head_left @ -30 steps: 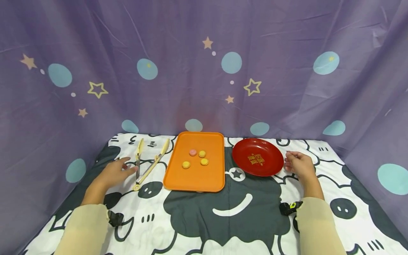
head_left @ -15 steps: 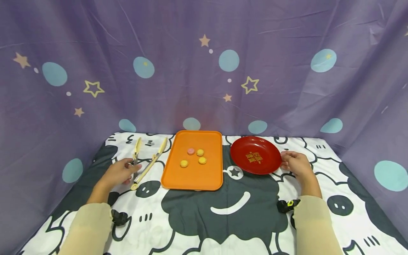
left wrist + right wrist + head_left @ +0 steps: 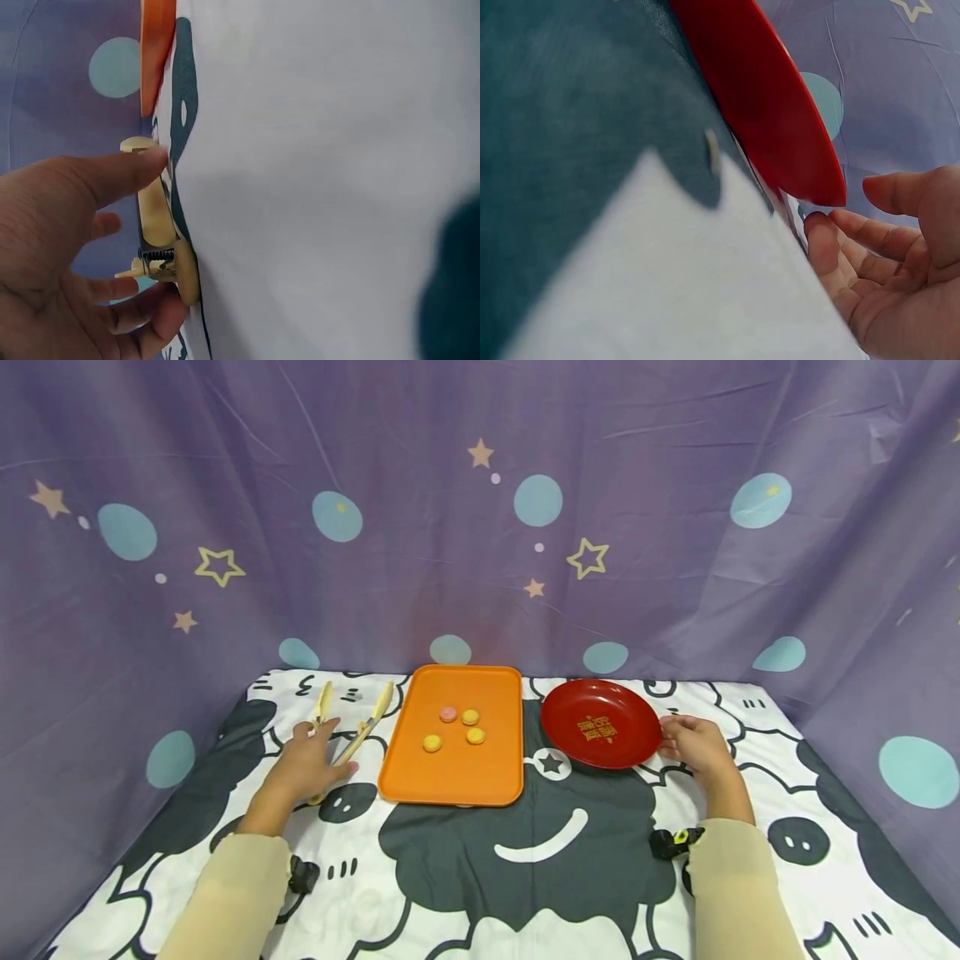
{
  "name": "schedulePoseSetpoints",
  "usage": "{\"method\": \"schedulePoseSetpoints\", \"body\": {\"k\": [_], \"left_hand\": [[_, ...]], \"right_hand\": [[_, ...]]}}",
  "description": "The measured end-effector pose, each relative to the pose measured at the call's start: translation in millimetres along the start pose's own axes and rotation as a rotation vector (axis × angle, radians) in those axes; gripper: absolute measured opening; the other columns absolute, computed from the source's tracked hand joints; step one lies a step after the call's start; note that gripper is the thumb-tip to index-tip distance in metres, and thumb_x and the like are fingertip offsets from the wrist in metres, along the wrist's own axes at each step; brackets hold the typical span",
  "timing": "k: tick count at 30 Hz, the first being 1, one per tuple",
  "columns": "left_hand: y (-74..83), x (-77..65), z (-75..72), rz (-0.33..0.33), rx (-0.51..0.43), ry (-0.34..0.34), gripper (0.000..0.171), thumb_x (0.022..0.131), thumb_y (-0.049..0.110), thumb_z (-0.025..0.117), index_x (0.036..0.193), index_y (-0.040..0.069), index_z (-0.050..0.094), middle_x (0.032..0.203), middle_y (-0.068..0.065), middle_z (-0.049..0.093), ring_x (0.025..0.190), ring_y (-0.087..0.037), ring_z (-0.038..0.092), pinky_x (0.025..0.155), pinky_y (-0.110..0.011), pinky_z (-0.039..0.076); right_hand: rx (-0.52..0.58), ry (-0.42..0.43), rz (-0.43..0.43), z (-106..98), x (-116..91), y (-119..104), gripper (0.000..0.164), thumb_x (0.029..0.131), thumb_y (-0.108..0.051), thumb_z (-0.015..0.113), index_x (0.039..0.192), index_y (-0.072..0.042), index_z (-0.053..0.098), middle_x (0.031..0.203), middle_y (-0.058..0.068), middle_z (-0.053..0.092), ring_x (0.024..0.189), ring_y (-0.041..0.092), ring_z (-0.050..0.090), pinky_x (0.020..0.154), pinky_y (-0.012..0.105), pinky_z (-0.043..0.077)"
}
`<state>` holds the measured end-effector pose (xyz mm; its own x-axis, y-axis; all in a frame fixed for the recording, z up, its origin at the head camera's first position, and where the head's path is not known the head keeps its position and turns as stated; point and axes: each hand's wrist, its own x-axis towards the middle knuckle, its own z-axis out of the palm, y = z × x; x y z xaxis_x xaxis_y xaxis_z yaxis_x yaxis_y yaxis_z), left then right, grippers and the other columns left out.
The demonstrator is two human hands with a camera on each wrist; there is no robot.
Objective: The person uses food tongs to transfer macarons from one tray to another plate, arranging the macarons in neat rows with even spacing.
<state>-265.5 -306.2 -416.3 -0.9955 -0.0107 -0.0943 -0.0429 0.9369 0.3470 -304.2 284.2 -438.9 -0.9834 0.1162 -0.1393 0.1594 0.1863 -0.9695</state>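
Observation:
A pair of tongs [image 3: 365, 729] with cream-coloured tips lies spread on the cloth at the left. Over its hinge end reaches my left hand [image 3: 306, 767], palm covering part of one arm. In the left wrist view the thumb lies against one arm of the tongs [image 3: 156, 210] and the other fingers curl round the opposite arm. On the right, a red plate [image 3: 562, 722] with gold characters rests on the cloth. My right hand [image 3: 699, 746] is at its right edge; in the right wrist view the loosely bent fingers [image 3: 877, 236] lie just below the rim, thumb raised apart from it.
Between the tongs and the plate lies an orange tray [image 3: 450, 777]. It holds a pink macaron [image 3: 447, 714] and several yellow macarons [image 3: 476, 737]. A cartoon-print cloth [image 3: 442, 868] covers the table, and a purple curtain [image 3: 420, 585] hangs behind it.
My left hand has moved rightward from beside the tongs to across both arms. The right hand has come slightly closer to the plate's edge. Tray and macarons stay put.

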Motion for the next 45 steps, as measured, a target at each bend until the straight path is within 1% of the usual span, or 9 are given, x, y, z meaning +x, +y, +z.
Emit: {"method": "schedulePoseSetpoints", "body": {"k": [4, 8, 18, 22, 27, 33, 36, 42, 45], "left_hand": [[5.8, -0.8, -0.2, -0.008, 0.067, -0.027, 0.079, 0.096, 0.039, 0.069, 0.155, -0.002, 0.035, 0.145, -0.044, 0.031, 0.127, -0.063, 0.038, 0.097, -0.073, 0.039], [10.8, -0.2, -0.1, -0.004, 0.147, -0.078, 0.07, 0.099, 0.037, 0.064, 0.151, -0.003, 0.041, 0.141, -0.043, 0.043, 0.127, -0.065, 0.036, 0.098, -0.073, 0.037], [27.4, 4.8, 3.0, -0.175, 0.109, -0.109, 0.057, 0.104, 0.03, 0.055, 0.149, -0.001, 0.04, 0.131, -0.047, 0.033, 0.121, -0.062, 0.036, 0.091, -0.068, 0.044], [29.5, 7.2, 4.7, -0.215, 0.14, -0.09, 0.052, 0.103, 0.024, 0.056, 0.147, 0.0, 0.04, 0.128, -0.047, 0.035, 0.122, -0.063, 0.036, 0.09, -0.069, 0.044], [32.2, 8.1, 4.2, -0.246, 0.203, -0.015, 0.047, 0.1, 0.013, 0.052, 0.142, -0.002, 0.04, 0.12, -0.045, 0.042, 0.115, -0.063, 0.041, 0.089, -0.072, 0.041], [38.9, 6.3, 2.1, -0.222, 0.223, -0.038, 0.055, 0.097, 0.008, 0.053, 0.15, 0.015, 0.04, 0.123, -0.046, 0.042, 0.115, -0.066, 0.04, 0.091, -0.075, 0.039], [41.1, 3.9, 2.4, -0.208, 0.222, -0.042, 0.054, 0.097, 0.008, 0.052, 0.148, 0.018, 0.039, 0.122, -0.048, 0.042, 0.114, -0.068, 0.04, 0.089, -0.076, 0.039], [44.1, -1.2, 1.1, -0.155, 0.225, 0.04, 0.033, 0.101, 0.009, 0.047, 0.133, 0.016, 0.039, 0.115, -0.048, 0.047, 0.108, -0.068, 0.044, 0.085, -0.077, 0.04], [45.1, -3.7, -1.3, -0.135, 0.224, 0.075, 0.03, 0.103, 0.011, 0.047, 0.132, 0.017, 0.04, 0.113, -0.047, 0.049, 0.105, -0.066, 0.046, 0.083, -0.076, 0.042]], "right_hand": [[-0.003, 0.001, 0.005, -0.4, 0.9, 0.4, 0.046, 0.108, -0.017, 0.048, 0.139, 0.016, 0.047, 0.087, -0.006, 0.065, 0.077, 0.004, 0.063, 0.074, 0.024, 0.058], [-0.01, 0.001, 0.007, -1.0, 1.4, 1.1, 0.048, 0.108, -0.019, 0.048, 0.141, 0.016, 0.045, 0.089, -0.004, 0.065, 0.078, 0.004, 0.063, 0.075, 0.024, 0.057], [-0.027, 0.002, 0.022, 0.0, 1.8, 1.0, 0.048, 0.108, -0.02, 0.047, 0.142, 0.014, 0.046, 0.091, -0.004, 0.064, 0.08, 0.004, 0.063, 0.076, 0.025, 0.058], [-0.017, -0.002, 0.021, 0.7, 2.3, 1.6, 0.047, 0.108, -0.019, 0.047, 0.142, 0.014, 0.045, 0.09, -0.005, 0.065, 0.08, 0.004, 0.063, 0.076, 0.024, 0.057], [0.001, -0.002, 0.025, 0.7, 2.0, 1.9, 0.048, 0.108, -0.018, 0.046, 0.143, 0.015, 0.044, 0.089, -0.005, 0.065, 0.08, 0.003, 0.063, 0.076, 0.024, 0.058], [0.009, 0.004, 0.027, 0.2, 2.5, 2.2, 0.048, 0.108, -0.018, 0.045, 0.143, 0.015, 0.044, 0.088, -0.005, 0.064, 0.079, 0.003, 0.064, 0.076, 0.024, 0.058], [0.015, -0.001, 0.027, 0.3, 2.7, 2.8, 0.047, 0.108, -0.018, 0.045, 0.142, 0.015, 0.044, 0.088, -0.006, 0.064, 0.079, 0.004, 0.064, 0.077, 0.024, 0.058], [0.007, 0.001, 0.039, -1.1, 3.8, 3.5, 0.048, 0.109, -0.019, 0.044, 0.144, 0.014, 0.044, 0.096, -0.001, 0.064, 0.08, 0.005, 0.064, 0.077, 0.024, 0.058], [-0.001, 0.003, 0.044, -2.3, 4.3, 2.9, 0.048, 0.109, -0.021, 0.045, 0.144, 0.013, 0.044, 0.1, 0.002, 0.064, 0.081, 0.005, 0.064, 0.077, 0.024, 0.058]]}}
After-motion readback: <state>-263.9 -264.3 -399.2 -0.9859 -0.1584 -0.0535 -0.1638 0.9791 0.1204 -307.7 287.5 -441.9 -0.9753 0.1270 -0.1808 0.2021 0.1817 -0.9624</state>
